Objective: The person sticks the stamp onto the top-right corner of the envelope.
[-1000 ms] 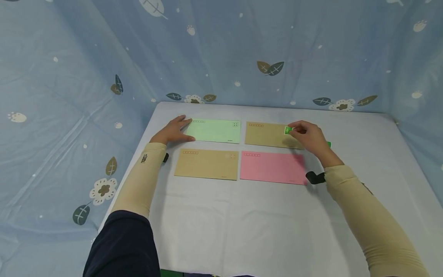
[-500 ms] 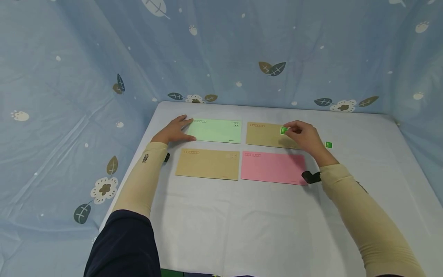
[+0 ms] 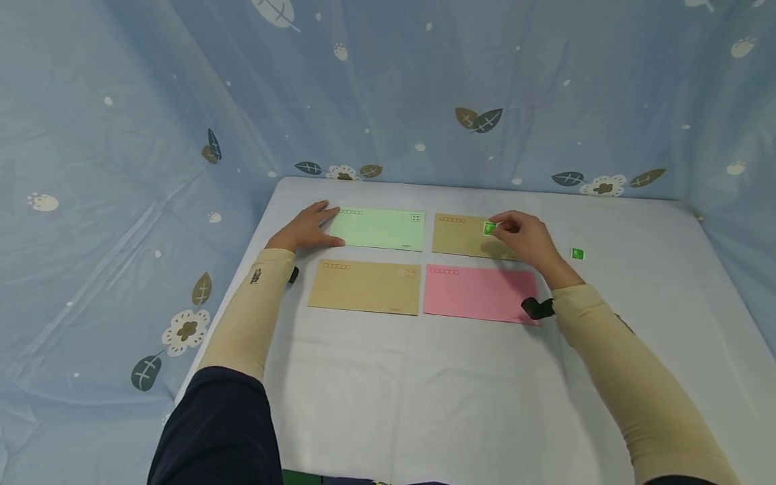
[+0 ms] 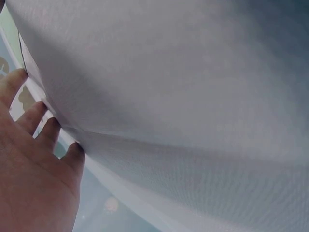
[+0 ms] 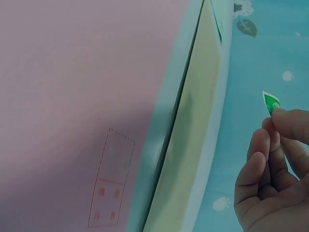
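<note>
Between thumb and fingers my right hand [image 3: 526,237] pinches a small green stamp [image 3: 489,228] with a white border. In the head view it hovers over the right part of the back tan envelope [image 3: 461,236]; the right wrist view shows the stamp [image 5: 271,102] held up off the paper. With fingers spread, my left hand [image 3: 306,228] rests at the left edge of the light green envelope [image 3: 378,229]. The left wrist view shows the straight fingers of that hand [image 4: 38,169] touching the surface near the envelope's edge.
A second tan envelope [image 3: 364,288] lies in front of the green one. The pink envelope [image 3: 475,293] lies front right, partly under the right wrist's black camera mount [image 3: 536,308]. Another green stamp [image 3: 577,254] is on the white table [image 3: 388,391]. A patterned blue curtain [image 3: 388,87] surrounds the table.
My right hand has moved left with the stamp, further over the back tan envelope. The stamp on the table, partly hidden earlier, now shows fully. My left hand stays at the green envelope.
</note>
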`<move>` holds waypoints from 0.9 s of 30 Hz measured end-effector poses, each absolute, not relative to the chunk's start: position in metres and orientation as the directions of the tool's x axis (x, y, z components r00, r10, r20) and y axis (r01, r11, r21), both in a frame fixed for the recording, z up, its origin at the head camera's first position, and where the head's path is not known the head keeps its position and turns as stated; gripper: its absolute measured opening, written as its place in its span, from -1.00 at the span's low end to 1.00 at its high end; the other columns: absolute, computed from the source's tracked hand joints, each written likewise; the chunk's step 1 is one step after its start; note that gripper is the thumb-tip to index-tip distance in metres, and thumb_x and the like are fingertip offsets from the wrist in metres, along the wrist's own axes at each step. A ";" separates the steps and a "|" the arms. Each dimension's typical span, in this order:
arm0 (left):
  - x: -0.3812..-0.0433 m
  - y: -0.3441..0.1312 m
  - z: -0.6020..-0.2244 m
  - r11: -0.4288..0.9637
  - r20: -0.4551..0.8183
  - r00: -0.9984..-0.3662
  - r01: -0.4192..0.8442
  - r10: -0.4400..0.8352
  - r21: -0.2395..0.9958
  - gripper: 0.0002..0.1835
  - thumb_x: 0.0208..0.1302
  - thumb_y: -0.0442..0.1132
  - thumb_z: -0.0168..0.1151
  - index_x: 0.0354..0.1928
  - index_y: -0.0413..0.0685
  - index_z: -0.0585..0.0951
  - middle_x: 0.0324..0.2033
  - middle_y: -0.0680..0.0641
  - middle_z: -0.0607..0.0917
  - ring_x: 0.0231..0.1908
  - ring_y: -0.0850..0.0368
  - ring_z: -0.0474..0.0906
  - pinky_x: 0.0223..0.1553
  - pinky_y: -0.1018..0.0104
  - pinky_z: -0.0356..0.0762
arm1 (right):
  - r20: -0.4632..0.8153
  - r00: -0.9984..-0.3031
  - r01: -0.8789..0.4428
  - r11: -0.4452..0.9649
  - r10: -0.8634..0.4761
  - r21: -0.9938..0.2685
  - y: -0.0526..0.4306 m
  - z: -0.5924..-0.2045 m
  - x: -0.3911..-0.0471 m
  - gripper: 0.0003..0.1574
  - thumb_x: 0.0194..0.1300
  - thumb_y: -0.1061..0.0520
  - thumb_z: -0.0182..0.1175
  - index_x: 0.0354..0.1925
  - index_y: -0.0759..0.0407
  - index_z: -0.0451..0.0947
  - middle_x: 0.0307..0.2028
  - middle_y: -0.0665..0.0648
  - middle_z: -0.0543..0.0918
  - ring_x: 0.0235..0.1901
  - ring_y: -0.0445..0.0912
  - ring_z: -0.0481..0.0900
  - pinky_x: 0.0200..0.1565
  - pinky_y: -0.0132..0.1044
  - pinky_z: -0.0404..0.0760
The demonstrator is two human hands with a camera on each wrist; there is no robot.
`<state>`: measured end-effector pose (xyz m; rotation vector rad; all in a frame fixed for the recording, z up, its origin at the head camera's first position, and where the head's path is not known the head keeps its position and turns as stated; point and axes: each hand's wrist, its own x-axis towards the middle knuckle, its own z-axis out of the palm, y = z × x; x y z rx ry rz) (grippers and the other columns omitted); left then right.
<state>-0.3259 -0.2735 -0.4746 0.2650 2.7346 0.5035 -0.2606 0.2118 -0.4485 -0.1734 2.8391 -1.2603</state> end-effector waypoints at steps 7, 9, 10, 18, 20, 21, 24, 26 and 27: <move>-0.325 -0.273 -0.473 0.922 -0.309 -0.921 0.112 0.236 0.370 0.13 0.15 0.25 0.47 0.63 0.08 0.08 0.62 -0.14 -0.14 0.59 -0.18 -0.30 0.52 -0.22 -0.14 | 0.011 -0.991 -0.098 0.672 -0.133 -0.734 0.202 -0.448 -0.263 -0.63 0.48 0.08 0.21 0.17 0.19 0.62 -0.07 0.26 0.67 -0.10 0.07 0.58 -0.16 -0.14 0.52; -0.325 -0.273 -0.473 0.922 -0.310 -0.921 0.111 0.236 0.372 0.13 0.15 0.25 0.47 0.63 0.08 0.09 0.62 -0.14 -0.14 0.59 -0.18 -0.30 0.52 -0.22 -0.15 | 0.009 -0.991 -0.098 0.670 -0.135 -0.736 0.199 -0.448 -0.264 -0.63 0.48 0.07 0.21 0.16 0.18 0.62 -0.07 0.25 0.67 -0.10 0.06 0.58 -0.17 -0.16 0.52; -0.325 -0.273 -0.473 0.922 -0.308 -0.922 0.112 0.236 0.372 0.13 0.14 0.25 0.47 0.63 0.07 0.09 0.62 -0.14 -0.14 0.59 -0.18 -0.29 0.52 -0.21 -0.15 | 0.007 -0.991 -0.097 0.667 -0.137 -0.739 0.198 -0.449 -0.264 -0.63 0.48 0.07 0.21 0.16 0.18 0.62 -0.08 0.25 0.67 -0.10 0.05 0.58 -0.18 -0.17 0.52; -0.325 -0.274 -0.472 0.920 -0.308 -0.922 0.108 0.234 0.376 0.14 0.12 0.26 0.48 0.63 0.08 0.11 0.62 -0.14 -0.13 0.59 -0.17 -0.28 0.52 -0.20 -0.14 | -0.018 -0.986 -0.095 0.638 -0.168 -0.764 0.190 -0.453 -0.267 -0.62 0.49 0.07 0.21 0.17 0.21 0.61 -0.07 0.25 0.66 -0.11 0.04 0.56 -0.21 -0.23 0.52; -0.325 -0.273 -0.471 0.918 -0.309 -0.923 0.102 0.231 0.382 0.14 0.12 0.26 0.49 0.63 0.08 0.11 0.62 -0.14 -0.13 0.59 -0.18 -0.28 0.52 -0.21 -0.14 | -0.021 -0.985 -0.095 0.641 -0.170 -0.762 0.188 -0.453 -0.268 -0.63 0.49 0.08 0.21 0.16 0.21 0.61 -0.08 0.25 0.66 -0.11 0.04 0.56 -0.21 -0.23 0.52; -0.325 -0.273 -0.471 0.918 -0.308 -0.923 0.102 0.231 0.384 0.14 0.12 0.26 0.49 0.63 0.08 0.11 0.62 -0.14 -0.13 0.59 -0.18 -0.28 0.52 -0.22 -0.14 | -0.022 -0.985 -0.095 0.642 -0.172 -0.760 0.186 -0.453 -0.268 -0.62 0.49 0.08 0.21 0.16 0.21 0.61 -0.07 0.25 0.66 -0.11 0.04 0.56 -0.21 -0.23 0.52; -0.325 -0.274 -0.471 0.917 -0.307 -0.922 0.108 0.237 0.383 0.14 0.12 0.26 0.48 0.63 0.08 0.11 0.62 -0.14 -0.13 0.59 -0.18 -0.28 0.53 -0.20 -0.14 | -0.026 -0.985 -0.093 0.649 -0.171 -0.755 0.182 -0.453 -0.270 -0.63 0.49 0.06 0.22 0.16 0.19 0.62 -0.07 0.23 0.66 -0.10 0.04 0.57 -0.21 -0.23 0.53; -0.326 -0.275 -0.472 0.916 -0.305 -0.920 0.117 0.245 0.384 0.14 0.13 0.27 0.48 0.62 0.07 0.11 0.62 -0.16 -0.12 0.59 -0.19 -0.28 0.53 -0.20 -0.15 | -0.028 -0.983 -0.097 0.651 -0.180 -0.753 0.179 -0.453 -0.270 -0.61 0.50 0.05 0.20 0.17 0.19 0.61 -0.06 0.23 0.66 -0.08 0.06 0.57 -0.20 -0.21 0.53; -0.327 -0.275 -0.472 0.915 -0.304 -0.920 0.119 0.247 0.386 0.14 0.12 0.27 0.48 0.62 0.06 0.11 0.62 -0.16 -0.12 0.59 -0.19 -0.28 0.53 -0.20 -0.15 | -0.029 -0.983 -0.099 0.649 -0.183 -0.754 0.178 -0.452 -0.270 -0.61 0.49 0.05 0.20 0.17 0.19 0.62 -0.06 0.23 0.66 -0.08 0.06 0.57 -0.19 -0.19 0.53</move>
